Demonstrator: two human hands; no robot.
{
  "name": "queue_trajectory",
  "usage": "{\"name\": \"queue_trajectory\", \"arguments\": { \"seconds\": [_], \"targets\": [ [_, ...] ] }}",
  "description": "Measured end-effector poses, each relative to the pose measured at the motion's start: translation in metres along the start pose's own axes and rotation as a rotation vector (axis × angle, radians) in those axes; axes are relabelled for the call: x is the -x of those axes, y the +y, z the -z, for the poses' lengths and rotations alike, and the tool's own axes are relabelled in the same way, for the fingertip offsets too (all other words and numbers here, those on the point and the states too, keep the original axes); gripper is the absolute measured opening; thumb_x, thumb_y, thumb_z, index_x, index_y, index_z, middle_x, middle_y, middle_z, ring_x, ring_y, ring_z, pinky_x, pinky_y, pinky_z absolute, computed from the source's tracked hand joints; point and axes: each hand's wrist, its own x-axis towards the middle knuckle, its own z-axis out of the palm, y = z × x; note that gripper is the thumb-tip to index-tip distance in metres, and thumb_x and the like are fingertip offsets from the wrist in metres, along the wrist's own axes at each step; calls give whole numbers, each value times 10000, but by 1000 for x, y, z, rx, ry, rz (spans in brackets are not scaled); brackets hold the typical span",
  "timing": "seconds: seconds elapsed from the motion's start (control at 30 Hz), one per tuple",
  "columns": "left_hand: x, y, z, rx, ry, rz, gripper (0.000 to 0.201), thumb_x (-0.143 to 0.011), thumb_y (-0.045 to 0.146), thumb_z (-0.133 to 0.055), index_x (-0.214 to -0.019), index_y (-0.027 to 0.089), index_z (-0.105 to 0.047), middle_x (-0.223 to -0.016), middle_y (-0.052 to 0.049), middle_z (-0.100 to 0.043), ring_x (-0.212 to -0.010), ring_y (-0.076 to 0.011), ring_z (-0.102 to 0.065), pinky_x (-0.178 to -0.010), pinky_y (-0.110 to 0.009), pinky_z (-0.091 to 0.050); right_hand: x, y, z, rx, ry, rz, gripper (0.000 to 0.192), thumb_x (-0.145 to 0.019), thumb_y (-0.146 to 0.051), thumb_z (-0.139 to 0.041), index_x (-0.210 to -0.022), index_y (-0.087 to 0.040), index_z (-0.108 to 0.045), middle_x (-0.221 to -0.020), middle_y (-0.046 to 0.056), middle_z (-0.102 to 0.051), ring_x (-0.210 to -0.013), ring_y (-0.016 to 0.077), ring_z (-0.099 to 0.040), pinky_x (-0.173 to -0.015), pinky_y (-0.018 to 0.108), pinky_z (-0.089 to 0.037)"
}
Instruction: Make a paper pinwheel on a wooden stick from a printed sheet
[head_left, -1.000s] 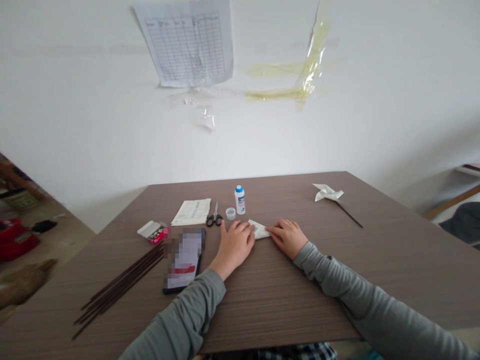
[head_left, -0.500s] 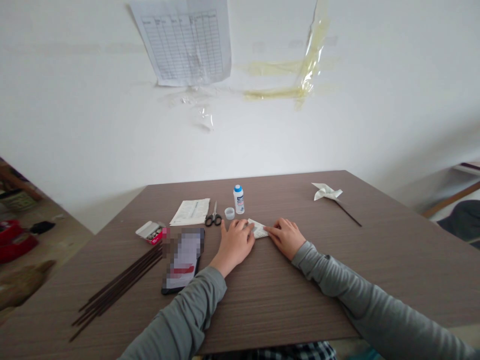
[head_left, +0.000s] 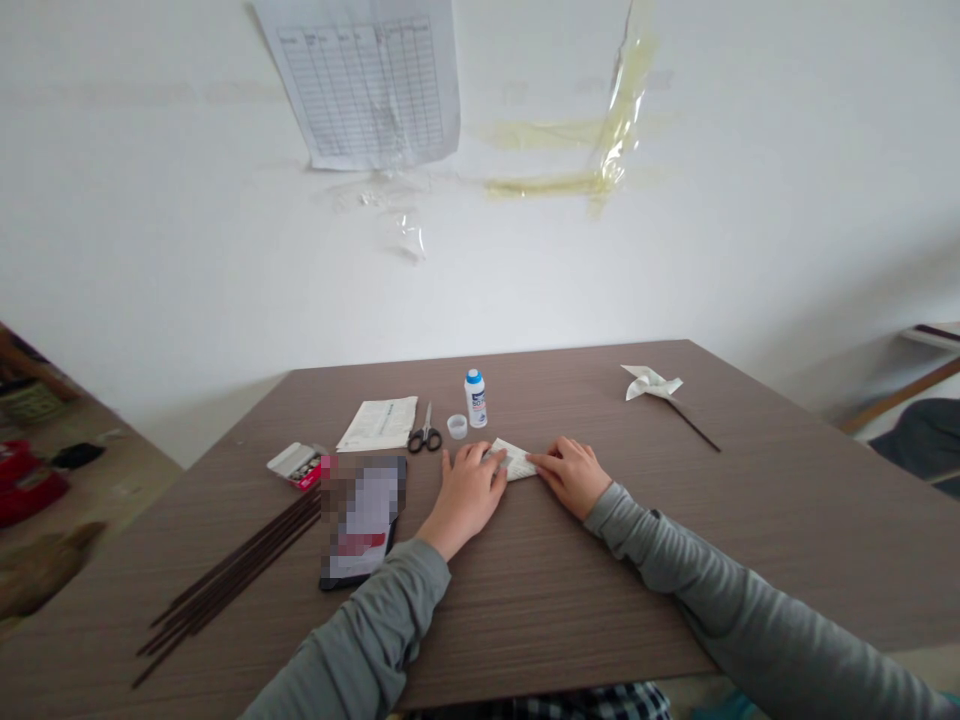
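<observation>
White printed paper, small folded piece (head_left: pixel 516 459), flat on the brown wood-grain table (head_left: pixel 675 560) between both hands. Left hand (head_left: pixel 466 492) pressing one end with flat fingers, right hand (head_left: pixel 571 474) pinning the other. Probably mid-fold. Finished white paper pinwheel on dark stick (head_left: pixel 654 384) lying well apart, far right.
</observation>
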Motion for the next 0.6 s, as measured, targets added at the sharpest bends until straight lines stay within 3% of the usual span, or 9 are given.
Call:
{"name": "queue_trajectory", "arguments": {
  "seconds": [0.3,0.6],
  "targets": [
    [-5,-1,-2,-51,22,-17,442,-1281,279,-686,-1648,336,-926,-1689,-160,-865,-1617,-436,-760,-1503,-852,-479,-1,-3,1,13,4,-37,392,-1180,-167,-817,-1449,-362,-1026,-1136,108,-833,-1045,285,-764,-951,384,-587],
    [-5,-7,-10,-65,99,-58,379,-1275,310,-702,-1551,295,-962,-1488,-151,-923,-1426,-400,-812,-1443,-709,-544,-1,-3,2,28,21,-17,371,-1177,-193,-806,-1423,-358,-1030,-1114,105,-827,-1006,279,-738,-924,378,-589]
  ]
}}
